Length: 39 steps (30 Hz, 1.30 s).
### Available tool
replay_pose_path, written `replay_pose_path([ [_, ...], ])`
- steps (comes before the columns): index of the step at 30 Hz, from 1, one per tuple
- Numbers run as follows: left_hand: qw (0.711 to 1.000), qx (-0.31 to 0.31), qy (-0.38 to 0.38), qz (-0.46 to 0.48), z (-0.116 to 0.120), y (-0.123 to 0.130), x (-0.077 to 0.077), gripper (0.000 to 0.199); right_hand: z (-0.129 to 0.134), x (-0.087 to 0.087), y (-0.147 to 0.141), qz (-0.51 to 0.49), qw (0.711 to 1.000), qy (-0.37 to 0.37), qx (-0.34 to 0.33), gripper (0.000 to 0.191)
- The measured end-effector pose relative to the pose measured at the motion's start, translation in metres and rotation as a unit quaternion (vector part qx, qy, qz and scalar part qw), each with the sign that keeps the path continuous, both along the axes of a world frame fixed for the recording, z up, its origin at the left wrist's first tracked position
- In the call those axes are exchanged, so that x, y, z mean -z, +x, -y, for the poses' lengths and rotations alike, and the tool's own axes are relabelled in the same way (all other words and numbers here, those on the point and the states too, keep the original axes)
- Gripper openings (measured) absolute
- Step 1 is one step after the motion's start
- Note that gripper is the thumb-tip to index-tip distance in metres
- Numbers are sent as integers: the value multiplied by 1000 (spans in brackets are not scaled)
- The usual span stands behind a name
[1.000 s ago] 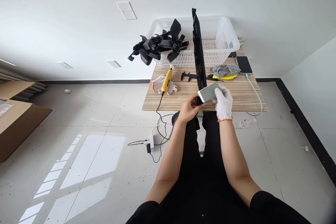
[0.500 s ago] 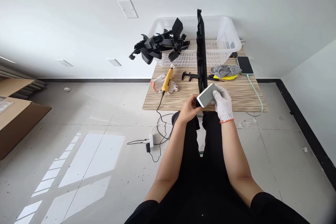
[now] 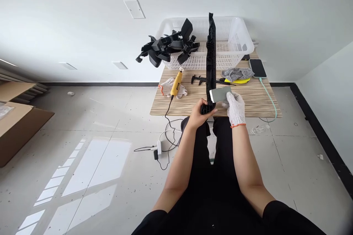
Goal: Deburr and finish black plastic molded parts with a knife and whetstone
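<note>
My bare left hand is closed around the near end of a long black plastic trim strip. The strip stretches away from me over the table and past the front of the white basket. A white knit glove with an orange cuff covers my right hand, whose fingers grip a flat grey-faced block with white edges. The block's left end lies over the strip, just beyond my left hand; whether they touch I cannot tell. Part of the right fingers is hidden under the block.
Black plastic parts hang over the left of the white basket. On the striped table lie a yellow corded power tool, a white glove, a caliper, grey cloth and a phone. Cords trail across the floor.
The block has turned more level and shifted slightly right and away from me. The strip has tilted a little, its far end slightly lower, and its near end shows more in my left hand.
</note>
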State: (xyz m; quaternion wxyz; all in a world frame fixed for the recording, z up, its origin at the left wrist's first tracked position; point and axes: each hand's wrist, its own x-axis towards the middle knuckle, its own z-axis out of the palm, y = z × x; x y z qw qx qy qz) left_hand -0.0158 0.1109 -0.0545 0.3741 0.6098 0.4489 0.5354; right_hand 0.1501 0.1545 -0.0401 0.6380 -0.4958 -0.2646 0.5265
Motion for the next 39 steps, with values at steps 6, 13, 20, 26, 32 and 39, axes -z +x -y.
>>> replay_pose_path([
  [6,1000,10,1,-5,0,0,0,46,-1,1,0,-22,999,4,50,39],
  [13,1000,15,-6,-4,0,0,0,45,-1,1,3,-60,998,16,28,37],
  [20,1000,8,-8,-15,1,0,0,46,6,-8,7,-64,995,9,-81,42],
  [26,1000,9,-12,-5,0,0,0,45,17,-14,10,-19,989,-30,-146,42],
  [32,1000,-2,-10,4,-1,-1,0,43,12,-16,19,-132,986,27,-97,36],
  [39,1000,-7,-5,0,0,-1,-2,41,14,-25,23,-197,979,2,-58,29],
])
